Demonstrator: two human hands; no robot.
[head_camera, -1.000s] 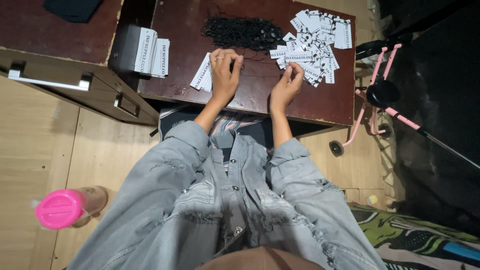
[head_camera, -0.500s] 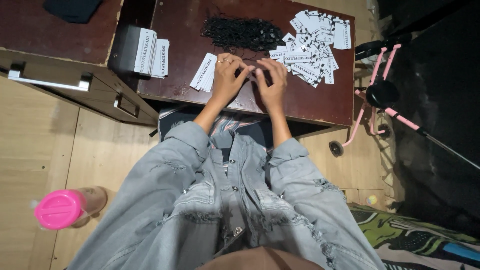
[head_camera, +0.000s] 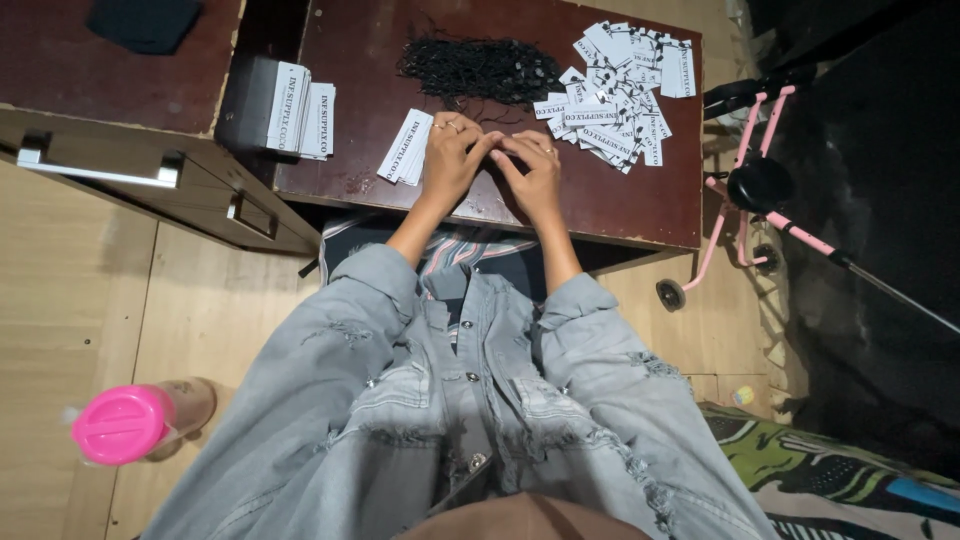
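1. Right now both hands meet over the near middle of the dark wooden table (head_camera: 350, 60): the left hand (head_camera: 450, 160) and right hand (head_camera: 535, 170) have their fingertips pinched together on something small between them. It is probably one of the black strings, though it is too small to tell for sure.
2. Just left of the left hand lies a small stack of white tags (head_camera: 405, 147), fanned a little.
3. Beyond the hands sits one tangled pile of black strings (head_camera: 480, 70), and to its right a loose heap of white tags (head_camera: 620, 95) spreads toward the table's far right corner (too jumbled to count, a couple of dozen at a guess).
4. Counting what can be counted: two hands, one string pile, one loose heap, one small stack by the hand, and one taller stack (head_camera: 300, 110) standing at the table's left edge, beside a grey box.
5. What could go wrong, as I judge it: a sleeve of the denim jacket (head_camera: 460, 400) could brush the small stack off the near edge, or a pulled string could drag the tangle with it.
6. One pink-lidded bottle (head_camera: 125, 422) stands on the floor, well apart from the table.
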